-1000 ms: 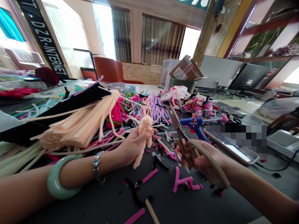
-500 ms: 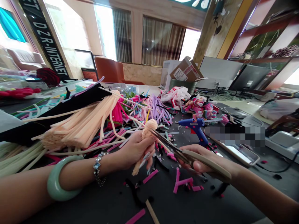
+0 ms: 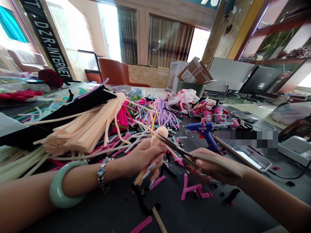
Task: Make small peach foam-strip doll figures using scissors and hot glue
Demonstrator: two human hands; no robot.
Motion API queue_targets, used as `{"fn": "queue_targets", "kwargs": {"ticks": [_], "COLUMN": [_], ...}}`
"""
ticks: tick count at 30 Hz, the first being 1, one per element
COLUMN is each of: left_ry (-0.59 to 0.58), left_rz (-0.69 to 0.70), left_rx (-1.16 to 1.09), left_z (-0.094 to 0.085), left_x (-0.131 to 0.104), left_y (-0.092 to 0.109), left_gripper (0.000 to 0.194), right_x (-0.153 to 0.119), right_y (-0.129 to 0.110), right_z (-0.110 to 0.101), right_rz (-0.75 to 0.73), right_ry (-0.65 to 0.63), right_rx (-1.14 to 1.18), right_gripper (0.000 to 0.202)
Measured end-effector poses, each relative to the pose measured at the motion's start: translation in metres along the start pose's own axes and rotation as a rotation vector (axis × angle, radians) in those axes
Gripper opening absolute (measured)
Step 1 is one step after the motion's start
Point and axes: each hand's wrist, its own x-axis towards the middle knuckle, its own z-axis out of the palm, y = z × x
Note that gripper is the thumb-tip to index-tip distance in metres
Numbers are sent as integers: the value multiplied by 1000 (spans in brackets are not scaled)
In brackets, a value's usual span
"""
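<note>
My left hand [image 3: 147, 158] is closed around a twisted figure of peach pipe cleaners [image 3: 162, 132]. Its rounded top sticks up above my thumb, and a thin tail end shows below my fingers. In my right hand [image 3: 206, 165] is a pair of scissors [image 3: 216, 164] with beige handles and dark blades. The blades point left, their tips at the peach figure just under its rounded top. Whether the tips touch it or lie in front, I cannot tell. A thick bundle of loose peach pipe cleaners [image 3: 82, 132] lies left of my left hand.
A blue glue gun [image 3: 202, 127] with a red light stands beyond my right hand. A phone [image 3: 245, 157] lies to its right. Pink offcuts [image 3: 191, 188] and black bits litter the dark table. Purple pipe cleaners [image 3: 164, 111], a plastic bag [image 3: 183, 98] and a cardboard box [image 3: 195, 72] are farther back.
My left hand and the peach figure have shifted slightly right and down. The scissors have turned a little, their blades looking closer together, with the tips still at the figure.
</note>
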Motion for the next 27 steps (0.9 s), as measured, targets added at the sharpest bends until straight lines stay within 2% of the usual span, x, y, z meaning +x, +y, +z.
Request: {"fn": "queue_targets", "kwargs": {"ticks": [6, 22, 27], "left_ry": [-31, -1, -1], "left_rz": [-10, -4, 3], "left_rx": [-30, 30, 46], "left_z": [-1, 2, 0], "left_x": [0, 0, 0], "left_y": [0, 3, -1], "left_gripper": [26, 28, 23], "right_x": [2, 2, -2], "right_y": [-1, 12, 12], "right_z": [0, -2, -2], "right_rz": [17, 34, 65], "right_ry": [3, 16, 43], "right_rx": [9, 64, 63], "right_gripper": [44, 44, 45]}}
